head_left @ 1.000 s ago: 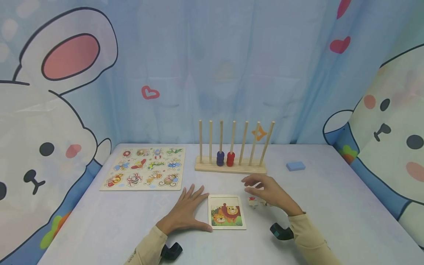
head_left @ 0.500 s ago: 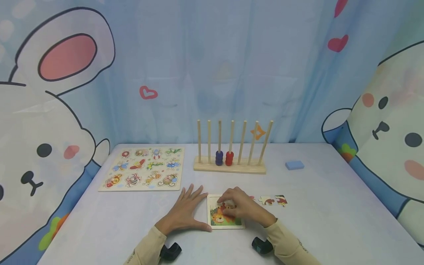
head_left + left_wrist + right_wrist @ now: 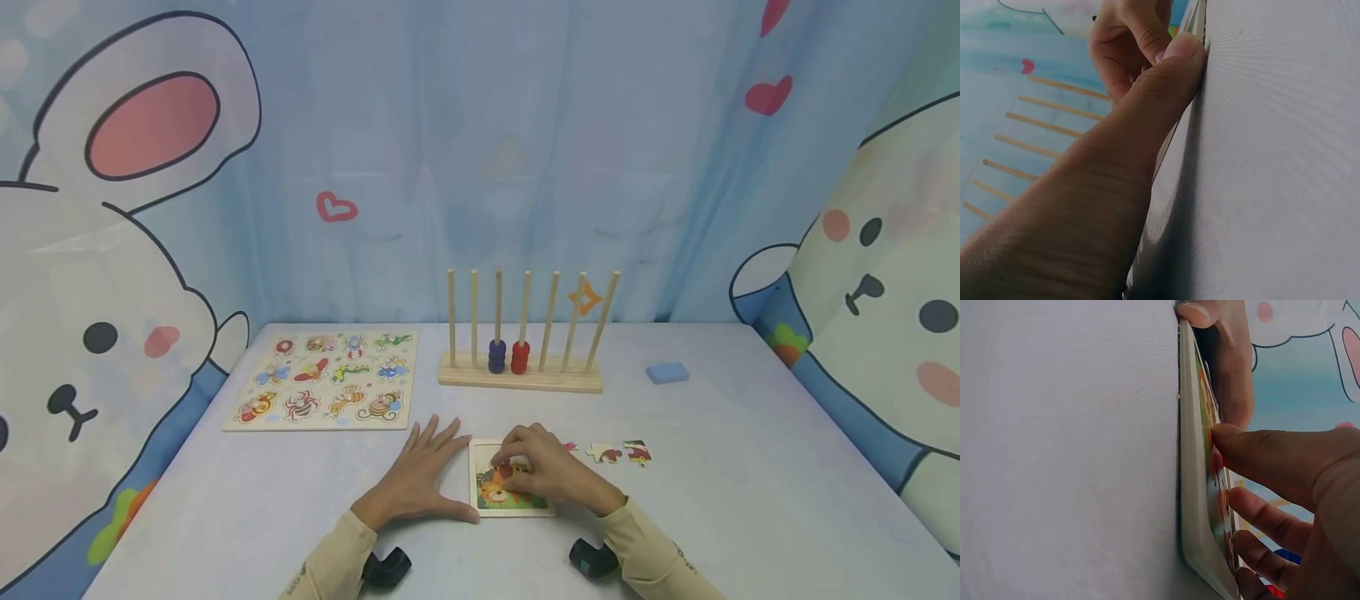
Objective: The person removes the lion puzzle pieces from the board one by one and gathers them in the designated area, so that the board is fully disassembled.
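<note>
My right hand (image 3: 551, 471) is over a small framed jigsaw puzzle (image 3: 474, 483) with a lion picture. Its thumb and curled fingers pinch a puzzle piece at the picture's upper part, mostly hidden by the hand. In the right wrist view the thumb (image 3: 1229, 434) and fingertips touch the picture surface, a gap apart. My left hand (image 3: 420, 479) rests spread on the table, index fingertip and thumb at the frame's left corners. Several loose pieces lie to the frame's right, including a white-and-brown piece (image 3: 603, 452) and a red-and-green piece (image 3: 637, 452); another is partly behind my right hand.
Behind the puzzle stands a wooden peg rack (image 3: 517, 379) with blue beads (image 3: 497, 357) and red beads (image 3: 521, 357). A wooden insect puzzle board (image 3: 322, 383) lies at the back left, a blue block (image 3: 667, 372) at the back right. A curtain hangs behind the table.
My right hand has moved left from the loose pieces onto the framed puzzle, uncovering pieces on the right. Over the last half second it has held still. My left hand has stayed put.
</note>
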A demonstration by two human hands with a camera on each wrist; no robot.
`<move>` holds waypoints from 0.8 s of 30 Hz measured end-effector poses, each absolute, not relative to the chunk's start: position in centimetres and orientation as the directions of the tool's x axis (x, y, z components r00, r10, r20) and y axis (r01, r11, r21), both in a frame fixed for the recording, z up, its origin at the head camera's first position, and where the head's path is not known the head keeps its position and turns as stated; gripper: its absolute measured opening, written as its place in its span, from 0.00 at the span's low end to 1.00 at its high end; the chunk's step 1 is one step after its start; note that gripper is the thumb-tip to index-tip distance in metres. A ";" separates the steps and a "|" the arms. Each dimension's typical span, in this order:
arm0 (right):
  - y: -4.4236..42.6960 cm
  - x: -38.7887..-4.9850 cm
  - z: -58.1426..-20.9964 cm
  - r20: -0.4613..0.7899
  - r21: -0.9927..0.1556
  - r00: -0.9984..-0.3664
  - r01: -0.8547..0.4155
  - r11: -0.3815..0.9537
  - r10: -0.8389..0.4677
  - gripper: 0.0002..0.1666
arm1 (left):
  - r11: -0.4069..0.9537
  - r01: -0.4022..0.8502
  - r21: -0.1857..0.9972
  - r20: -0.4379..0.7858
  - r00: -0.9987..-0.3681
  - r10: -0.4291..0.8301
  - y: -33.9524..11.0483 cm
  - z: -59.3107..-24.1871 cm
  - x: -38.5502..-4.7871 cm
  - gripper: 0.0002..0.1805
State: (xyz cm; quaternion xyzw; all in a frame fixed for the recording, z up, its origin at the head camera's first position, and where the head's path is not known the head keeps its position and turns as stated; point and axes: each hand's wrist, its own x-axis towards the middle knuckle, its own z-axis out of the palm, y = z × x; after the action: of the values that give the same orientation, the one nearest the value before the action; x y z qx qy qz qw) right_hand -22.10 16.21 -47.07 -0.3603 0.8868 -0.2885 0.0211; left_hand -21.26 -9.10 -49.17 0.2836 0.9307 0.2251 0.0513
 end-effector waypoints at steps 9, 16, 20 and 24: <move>16.0 -22.1 -47.3 0.178 -0.550 -0.749 -0.613 0.566 -0.638 0.11 | 0.739 0.503 0.449 0.030 -0.835 0.550 -9.1 -49.2 -21.3 0.59; 16.0 -22.1 -47.4 0.171 -0.546 -0.760 -0.603 0.582 -0.627 0.10 | 0.739 0.504 0.446 0.034 -0.835 0.549 -9.1 -49.3 -21.4 0.59; 15.9 -22.0 -47.4 0.178 -0.544 -0.761 -0.604 0.582 -0.624 0.10 | 0.740 0.503 0.446 0.035 -0.836 0.548 -9.1 -49.3 -21.3 0.59; 16.0 -22.0 -47.4 0.180 -0.549 -0.759 -0.605 0.577 -0.625 0.10 | 0.741 0.503 0.445 0.032 -0.836 0.548 -9.1 -49.2 -21.3 0.59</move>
State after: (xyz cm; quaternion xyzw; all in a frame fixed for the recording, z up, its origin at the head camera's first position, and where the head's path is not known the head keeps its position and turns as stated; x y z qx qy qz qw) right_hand -22.00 15.99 -47.38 -0.3465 0.8878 -0.3026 0.0167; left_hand -21.32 -9.08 -49.23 0.2820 0.9317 0.2235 0.0503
